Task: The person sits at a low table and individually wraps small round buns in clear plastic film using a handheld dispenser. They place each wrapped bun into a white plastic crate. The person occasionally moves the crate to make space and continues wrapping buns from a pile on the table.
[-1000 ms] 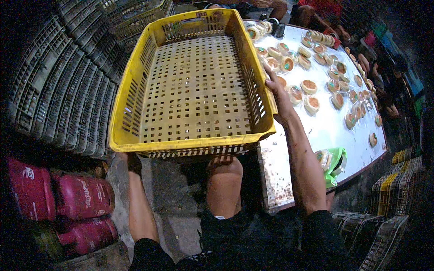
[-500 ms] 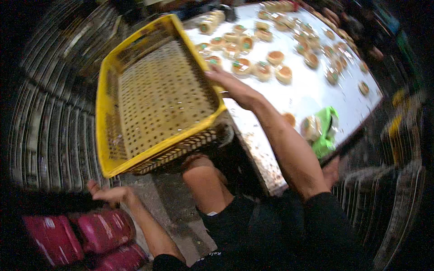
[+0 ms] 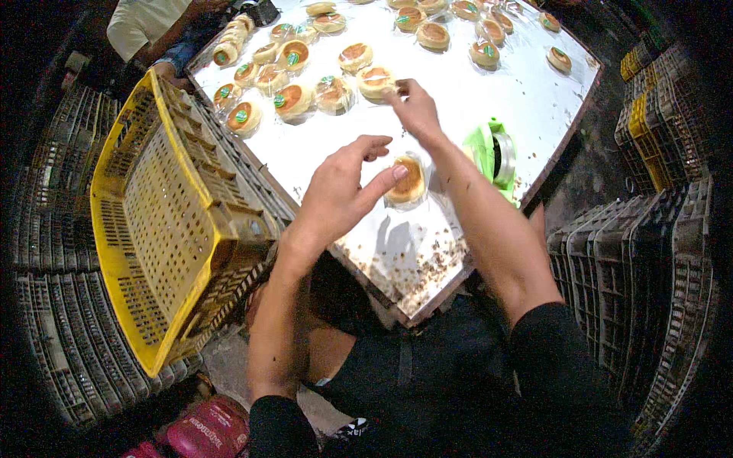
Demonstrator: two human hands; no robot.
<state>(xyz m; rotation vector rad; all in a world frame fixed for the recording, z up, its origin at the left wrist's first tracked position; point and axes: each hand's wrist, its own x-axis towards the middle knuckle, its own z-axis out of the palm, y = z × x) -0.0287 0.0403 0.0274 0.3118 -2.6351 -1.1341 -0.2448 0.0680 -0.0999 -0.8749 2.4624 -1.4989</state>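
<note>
My left hand (image 3: pixel 336 191) hovers over the near part of the white table with fingers apart. Its thumb tip overlaps a round, brown-topped bun (image 3: pixel 408 183) that lies in clear wrapping; contact is hard to tell. Farther off, my right hand (image 3: pixel 418 116) stretches toward another round bun (image 3: pixel 376 82), its fingertips at the bun's near right edge and its fingers parted. Beside my right forearm stands a green tape dispenser (image 3: pixel 485 153) with a pale roll. Many clear-wrapped buns, several with green labels, are spread over the far half, such as a labelled bun (image 3: pixel 292 101).
A yellow perforated crate (image 3: pixel 164 221) tilts against the table's left edge. Stacked grey crates (image 3: pixel 611 259) line the right, with more crates (image 3: pixel 57 320) at left. Maroon packages (image 3: pixel 206 431) lie low at left. Another person's pale sleeve (image 3: pixel 141 27) shows at far left. Crumbs (image 3: pixel 412 259) dot the near corner.
My right hand has left the yellow crate's rim and moved over the table. My left hand has come up from the lower left to the near bun. The crate now appears farther left.
</note>
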